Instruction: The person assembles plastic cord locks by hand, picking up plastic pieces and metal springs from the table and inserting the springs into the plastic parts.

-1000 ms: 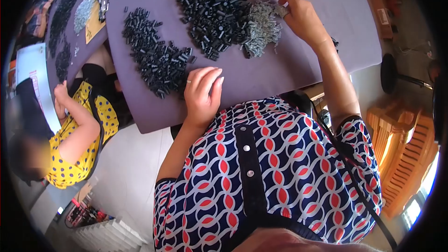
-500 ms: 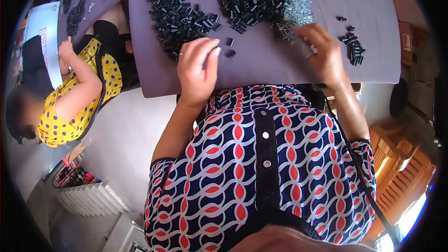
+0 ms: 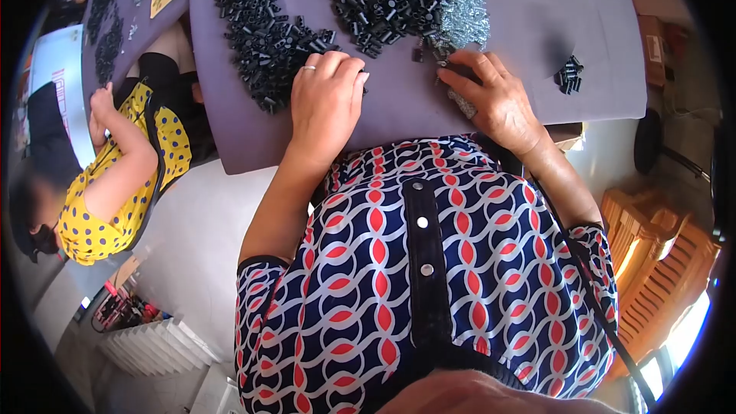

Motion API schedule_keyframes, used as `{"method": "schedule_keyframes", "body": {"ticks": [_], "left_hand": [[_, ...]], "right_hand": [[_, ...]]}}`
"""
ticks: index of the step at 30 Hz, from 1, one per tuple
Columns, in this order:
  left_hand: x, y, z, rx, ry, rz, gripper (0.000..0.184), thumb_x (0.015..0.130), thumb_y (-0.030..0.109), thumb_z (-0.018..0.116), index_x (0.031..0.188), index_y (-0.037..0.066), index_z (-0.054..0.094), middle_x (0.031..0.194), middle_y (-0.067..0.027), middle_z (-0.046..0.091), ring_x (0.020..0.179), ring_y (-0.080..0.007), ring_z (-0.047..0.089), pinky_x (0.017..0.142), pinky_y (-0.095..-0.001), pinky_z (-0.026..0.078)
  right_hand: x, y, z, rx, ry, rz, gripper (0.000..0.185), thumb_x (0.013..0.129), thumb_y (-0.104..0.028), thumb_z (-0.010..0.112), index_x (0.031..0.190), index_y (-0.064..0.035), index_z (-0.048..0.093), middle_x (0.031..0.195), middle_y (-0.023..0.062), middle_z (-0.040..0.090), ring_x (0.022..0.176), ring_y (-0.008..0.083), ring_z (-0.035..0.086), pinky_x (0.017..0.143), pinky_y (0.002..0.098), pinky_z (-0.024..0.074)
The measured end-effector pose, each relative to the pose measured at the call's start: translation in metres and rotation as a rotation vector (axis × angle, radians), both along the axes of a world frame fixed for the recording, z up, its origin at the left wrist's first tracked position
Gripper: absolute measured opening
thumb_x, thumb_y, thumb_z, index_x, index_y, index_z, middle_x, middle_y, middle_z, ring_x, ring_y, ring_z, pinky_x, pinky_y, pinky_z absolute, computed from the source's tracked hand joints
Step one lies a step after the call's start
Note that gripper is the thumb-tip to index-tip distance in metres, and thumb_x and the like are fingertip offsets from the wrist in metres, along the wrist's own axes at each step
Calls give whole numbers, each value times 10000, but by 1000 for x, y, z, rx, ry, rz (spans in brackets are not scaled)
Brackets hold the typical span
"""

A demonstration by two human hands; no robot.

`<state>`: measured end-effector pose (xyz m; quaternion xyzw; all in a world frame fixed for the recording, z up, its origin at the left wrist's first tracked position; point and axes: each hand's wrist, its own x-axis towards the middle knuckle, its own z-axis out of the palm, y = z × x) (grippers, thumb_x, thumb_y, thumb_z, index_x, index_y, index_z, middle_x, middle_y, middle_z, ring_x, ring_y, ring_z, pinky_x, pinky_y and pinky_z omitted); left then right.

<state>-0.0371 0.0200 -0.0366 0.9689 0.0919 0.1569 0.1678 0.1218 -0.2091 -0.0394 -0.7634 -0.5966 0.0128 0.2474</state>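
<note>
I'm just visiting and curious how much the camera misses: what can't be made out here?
All in the head view:
Left hand: whether it pinches anything, hidden by its own fingers.
Right hand: its exact grip, hidden by its curled fingers.
Large pile of small black cylinders: far end, cut off by the top edge.
Pile of shiny silver pieces: each one's shape, too small.
Co-worker's hands: anything held, too small.

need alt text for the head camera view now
A person's left hand is beside a heap of black parts, the right hand beside small silvery parts on a purplish table. A co-worker in yellow dotted clothing is at left.
</note>
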Motion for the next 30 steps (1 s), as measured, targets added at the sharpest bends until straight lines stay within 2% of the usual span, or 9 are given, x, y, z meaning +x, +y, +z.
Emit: {"method": "schedule_keyframes", "body": {"ticks": [4, 11, 14, 16, 17, 18, 20, 23, 30], "left_hand": [[3, -4, 8, 32, 24, 8, 149, 833, 115, 725, 963, 51, 689, 972, -78, 668, 879, -292, 620, 767, -401, 493], [3, -2, 8, -7, 66, -12, 150, 825, 103, 725, 955, 50, 670, 974, -88, 658, 903, -306, 611, 775, -417, 485], [3, -5, 12, -12, -9, -49, 129, 852, 78, 709, 964, 40, 657, 954, -90, 661, 856, -264, 634, 753, -377, 499], [-2, -11, 11, -507, -110, 44, 95, 888, 45, 669, 978, 43, 639, 920, -98, 652, 814, -233, 648, 731, -331, 507], [-5, -15, 14, -807, -43, 136, 91, 940, 36, 633, 1028, 21, 613, 941, -97, 685, 786, -164, 661, 724, -272, 523], [-8, -14, 15, -805, -43, 142, 91, 940, 36, 633, 1028, 21, 613, 941, -97, 685, 786, -164, 661, 724, -272, 523], [-10, -13, 17, -1379, -31, 107, 139, 968, 50, 615, 1096, 5, 584, 982, -95, 702, 823, -124, 657, 763, -262, 536], [-10, -11, 18, -1430, 14, 94, 181, 970, 32, 596, 1145, 0, 568, 974, -118, 708, 838, -154, 670, 799, -276, 536], [-8, -17, 12, -1448, 25, 80, 177, 978, 46, 600, 1138, -28, 589, 999, -105, 707, 847, -126, 658, 808, -268, 543]], "right_hand": [[-2, -1, 5, -9, 69, -37, 554, 644, 48, 675, 1182, -82, 693, 1231, 99, 578, 1035, 301, 591, 871, 383, 519], [-5, 1, -1, 20, 64, 26, 578, 603, 52, 670, 1168, -70, 697, 1195, 103, 586, 1005, 300, 583, 858, 376, 515], [-2, 7, -6, 30, 75, 75, 535, 602, 48, 673, 1128, -49, 696, 1143, 102, 599, 986, 295, 578, 838, 381, 518], [-3, 13, -6, 90, 78, 24, 262, 714, -59, 695, 976, -59, 692, 1013, 56, 595, 915, 255, 582, 781, 368, 518], [-4, 16, -5, 93, 80, 30, 262, 714, -59, 695, 976, -59, 692, 1013, 56, 595, 915, 255, 582, 781, 368, 518], [-5, 18, -2, 64, 74, -2, 244, 718, -54, 688, 961, -60, 681, 997, 57, 588, 916, 256, 579, 775, 364, 519], [-7, 20, 0, 36, 64, -34, 225, 722, -50, 681, 947, -61, 670, 981, 58, 581, 918, 257, 577, 770, 359, 520], [-10, 18, -1, 11, 25, -35, 246, 723, -40, 675, 968, -59, 650, 960, 62, 572, 929, 259, 572, 771, 362, 521], [-9, 15, -1, 100, 62, 16, 245, 750, -30, 665, 983, -49, 592, 901, 80, 570, 836, 276, 589, 711, 368, 523]]}}
